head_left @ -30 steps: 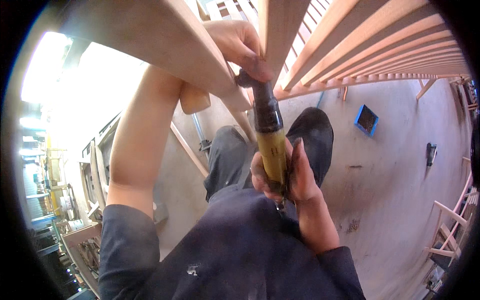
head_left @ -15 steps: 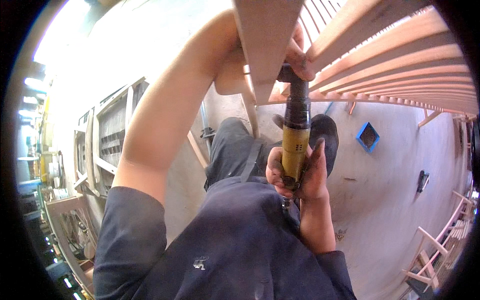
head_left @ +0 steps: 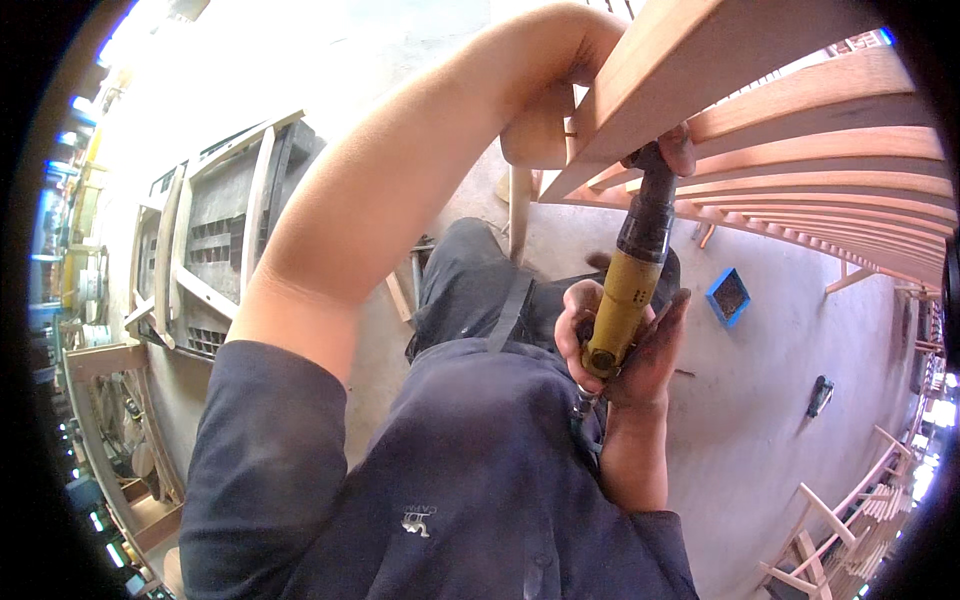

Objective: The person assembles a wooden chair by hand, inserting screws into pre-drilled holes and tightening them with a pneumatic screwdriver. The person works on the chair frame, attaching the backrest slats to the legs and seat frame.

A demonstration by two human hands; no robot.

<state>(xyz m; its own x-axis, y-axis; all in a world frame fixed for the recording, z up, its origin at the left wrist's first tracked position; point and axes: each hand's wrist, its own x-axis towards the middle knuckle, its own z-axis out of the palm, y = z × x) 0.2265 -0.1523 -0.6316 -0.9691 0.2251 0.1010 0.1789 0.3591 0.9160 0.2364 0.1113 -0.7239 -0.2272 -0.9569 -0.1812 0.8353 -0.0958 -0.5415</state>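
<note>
My right hand (head_left: 645, 360) is wrapped round the body of a yellow and black air-powered tool (head_left: 625, 285), with a metal hose fitting at its lower end. The tool's black head points up against the underside of a wooden frame with slats (head_left: 640, 100). My left arm reaches up behind the near wooden beam. Of my left hand (head_left: 680, 152), only fingertips show, curled at the tool's head; the beam hides the rest. What the head bears on is also hidden.
The slatted frame extends off to the right. On the floor are a blue tray (head_left: 729, 297) with dark contents and a small dark tool (head_left: 820, 396). Wooden frames lean at left (head_left: 215, 230); wooden parts (head_left: 840, 530) are stacked at lower right.
The tool and both hands have moved to the right and the tool now tilts more. The wooden beam appears shifted right, and less of my left hand shows.
</note>
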